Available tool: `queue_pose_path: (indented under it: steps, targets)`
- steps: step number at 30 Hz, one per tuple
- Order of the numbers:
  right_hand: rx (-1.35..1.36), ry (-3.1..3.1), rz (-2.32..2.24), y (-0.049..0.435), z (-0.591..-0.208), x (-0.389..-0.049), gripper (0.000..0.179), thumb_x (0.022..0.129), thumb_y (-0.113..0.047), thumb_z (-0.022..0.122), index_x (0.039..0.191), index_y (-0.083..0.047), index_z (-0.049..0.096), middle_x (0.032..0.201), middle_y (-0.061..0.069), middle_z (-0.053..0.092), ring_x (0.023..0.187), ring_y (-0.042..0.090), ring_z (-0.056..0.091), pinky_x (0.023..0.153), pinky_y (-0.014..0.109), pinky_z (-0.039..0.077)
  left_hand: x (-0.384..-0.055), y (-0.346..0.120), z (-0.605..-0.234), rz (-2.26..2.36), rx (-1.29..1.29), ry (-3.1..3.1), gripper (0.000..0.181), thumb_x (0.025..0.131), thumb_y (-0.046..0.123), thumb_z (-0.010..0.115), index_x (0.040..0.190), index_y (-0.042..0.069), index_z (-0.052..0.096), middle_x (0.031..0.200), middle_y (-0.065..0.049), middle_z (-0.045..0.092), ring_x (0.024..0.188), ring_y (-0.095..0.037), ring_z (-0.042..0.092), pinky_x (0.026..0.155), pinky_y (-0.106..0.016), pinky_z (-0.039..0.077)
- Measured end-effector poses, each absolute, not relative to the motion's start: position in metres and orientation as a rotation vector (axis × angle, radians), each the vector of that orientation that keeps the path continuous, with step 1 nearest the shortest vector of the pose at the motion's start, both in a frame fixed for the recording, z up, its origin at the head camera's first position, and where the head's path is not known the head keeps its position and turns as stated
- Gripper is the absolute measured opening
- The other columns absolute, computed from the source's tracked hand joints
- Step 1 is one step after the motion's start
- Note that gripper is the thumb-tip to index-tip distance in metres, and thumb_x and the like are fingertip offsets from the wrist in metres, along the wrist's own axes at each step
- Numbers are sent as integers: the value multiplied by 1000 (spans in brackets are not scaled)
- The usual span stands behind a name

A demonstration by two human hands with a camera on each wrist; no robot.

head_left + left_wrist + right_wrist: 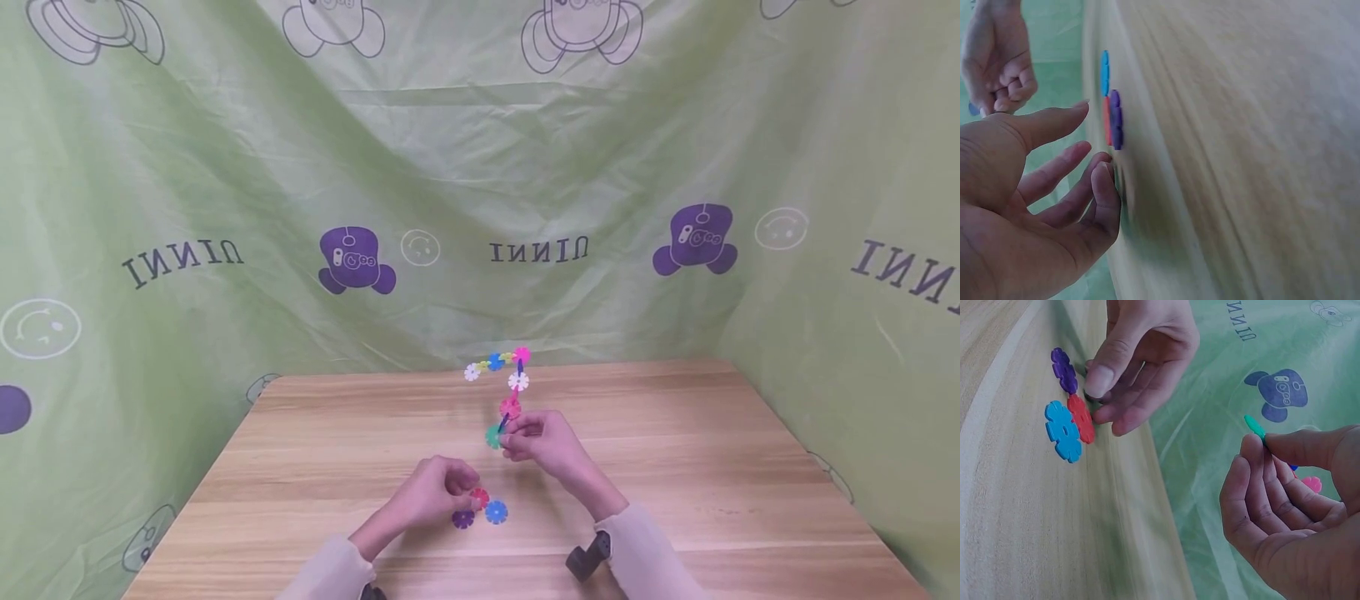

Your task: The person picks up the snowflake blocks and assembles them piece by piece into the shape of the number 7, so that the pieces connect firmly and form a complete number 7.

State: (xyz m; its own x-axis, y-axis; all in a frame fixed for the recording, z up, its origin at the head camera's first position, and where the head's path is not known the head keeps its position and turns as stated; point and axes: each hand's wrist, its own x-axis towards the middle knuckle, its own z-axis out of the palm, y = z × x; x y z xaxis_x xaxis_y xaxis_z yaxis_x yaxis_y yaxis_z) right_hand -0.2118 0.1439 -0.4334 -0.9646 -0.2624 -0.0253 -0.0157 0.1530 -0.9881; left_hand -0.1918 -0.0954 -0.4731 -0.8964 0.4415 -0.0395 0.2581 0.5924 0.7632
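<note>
My right hand [551, 446] pinches a green snowflake disc [1255, 427] between thumb and forefinger. That disc is the lower end of a linked chain of colourful discs, held up above the table. From it the chain rises through a pink disc [510, 407] and a white disc [518, 381] to a magenta disc [522, 356], then bends left past a blue disc [496, 362] to a white end disc [472, 372]. Beside three loose discs, red [1081, 419], purple [1064, 370] and blue [1063, 432], my left hand [438, 490] hovers, thumb and fingers apart, with nothing between them.
The wooden table [337, 450] carries the loose discs near its middle. A green printed cloth [450, 167] hangs behind and along both sides. A black wrist device [587, 558] sits at the right sleeve [648, 554].
</note>
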Motion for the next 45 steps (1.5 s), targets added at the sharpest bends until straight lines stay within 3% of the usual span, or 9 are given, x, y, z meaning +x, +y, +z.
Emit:
queue_pose_path:
  steps: [9, 25, 34, 45]
  targets:
    - [-271, 2226, -1915, 144, -433, -211, 18, 94, -5, 74, 108, 6, 70, 98, 17, 78, 85, 19, 77, 85, 40, 67, -190, -95, -477, 1192, 616, 2562, 24, 85, 15, 86, 105, 5, 78, 81, 1, 73, 68, -10, 65, 61, -22, 55]
    - [-279, 2219, -1915, 144, -435, -211, 20, 95, -6, 74, 109, 6, 69, 102, 22, 77, 87, 23, 77, 87, 43, 66, -192, -92, -480, 1290, 580, 2475, 13, 86, 6, 84, 95, 1, 76, 74, -5, 75, 61, -15, 72, 56, -24, 61]
    - [-275, 2220, -1910, 142, -436, -210, 20, 94, -7, 75, 109, 6, 70, 102, 22, 77, 89, 28, 77, 86, 42, 66, -193, -87, -482, 1195, 564, 2600, 14, 83, 17, 88, 85, 11, 76, 70, 2, 73, 57, -9, 68, 55, -22, 56]
    - [-272, 2242, -1890, 141, -436, -211, 17, 94, -6, 74, 107, 5, 70, 103, 26, 76, 86, 25, 76, 85, 42, 66, -191, -83, -479, 1178, 519, 2602, 17, 82, 12, 88, 86, 8, 72, 74, 1, 71, 62, -11, 66, 56, -22, 55]
